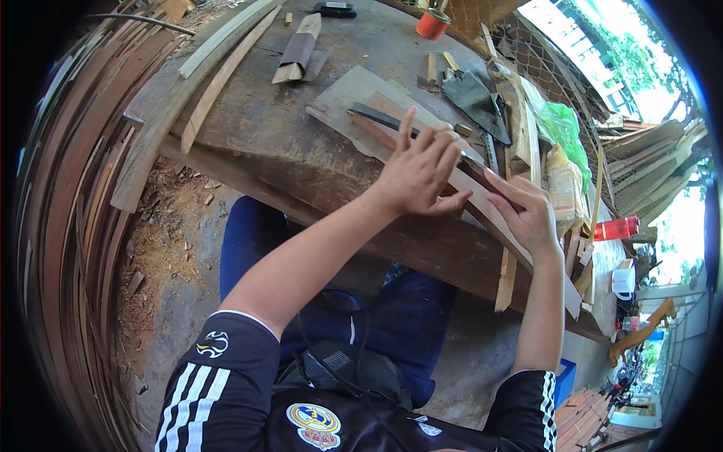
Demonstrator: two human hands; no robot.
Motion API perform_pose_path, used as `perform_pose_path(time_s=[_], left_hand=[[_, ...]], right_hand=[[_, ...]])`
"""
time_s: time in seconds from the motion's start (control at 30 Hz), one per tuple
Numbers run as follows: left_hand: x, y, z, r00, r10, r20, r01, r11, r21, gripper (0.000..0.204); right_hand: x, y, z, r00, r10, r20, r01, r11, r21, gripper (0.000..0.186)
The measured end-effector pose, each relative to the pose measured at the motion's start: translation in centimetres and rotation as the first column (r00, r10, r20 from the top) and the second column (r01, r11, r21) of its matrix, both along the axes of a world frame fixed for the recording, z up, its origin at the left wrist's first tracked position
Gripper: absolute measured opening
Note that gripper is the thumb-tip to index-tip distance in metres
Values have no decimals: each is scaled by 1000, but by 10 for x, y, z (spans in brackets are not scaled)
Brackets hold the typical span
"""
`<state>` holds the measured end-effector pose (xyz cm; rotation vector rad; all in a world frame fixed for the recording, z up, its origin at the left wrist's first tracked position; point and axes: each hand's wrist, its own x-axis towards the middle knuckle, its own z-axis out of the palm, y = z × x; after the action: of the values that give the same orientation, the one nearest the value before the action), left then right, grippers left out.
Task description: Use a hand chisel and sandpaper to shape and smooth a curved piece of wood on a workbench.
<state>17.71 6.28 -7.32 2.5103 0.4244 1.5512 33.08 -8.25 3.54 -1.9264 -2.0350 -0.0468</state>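
A dark, narrow flat bar that looks like a file (373, 114) lies slantwise over a reddish wooden strip (369, 134) on the workbench. My left hand (425, 169) is bent over the bar's middle, index finger stretched up along it and thumb held out. Toward the bar's near right end, my right hand (531, 212) closes with thumb and forefinger; the fingers hide what part they grip. A longer pale wooden strip (482, 197) runs beneath both hands toward the bench's right edge. Under the strips is a flat grey board (339, 102).
Beyond stand a sandpaper-wrapped wood block (300, 51), an orange tin (432, 24) and a black case (335, 10). Long curved wooden strips (169, 113) overhang the left edge. At right are a dark cloth (474, 102), green plastic bag (565, 135), red bottle (616, 228) and white mug (623, 282).
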Motion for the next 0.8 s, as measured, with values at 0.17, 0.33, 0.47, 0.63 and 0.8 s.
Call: perform_pose_path(time_s=[0.17,0.33,0.47,0.63,0.8], left_hand=[[9,-5,-1,997,-71,-8,72,992,102,54],[10,-4,2,998,-62,1,61,991,115,51],[1,-2,-4,999,-36,7,35,994,103,54],[2,-5,-6,997,-73,-21,75,988,132,55],[9,-6,1,997,-62,43,57,991,122,52]], right_hand=[[26,-60,8,990,-140,21,140,990,7,39],[29,-73,10,995,-101,-18,102,993,65,39],[2,-19,-6,1000,-17,-12,17,999,48,39],[3,-33,6,1000,-5,23,4,999,32,38],[20,-73,12,996,-76,43,72,993,92,38]])
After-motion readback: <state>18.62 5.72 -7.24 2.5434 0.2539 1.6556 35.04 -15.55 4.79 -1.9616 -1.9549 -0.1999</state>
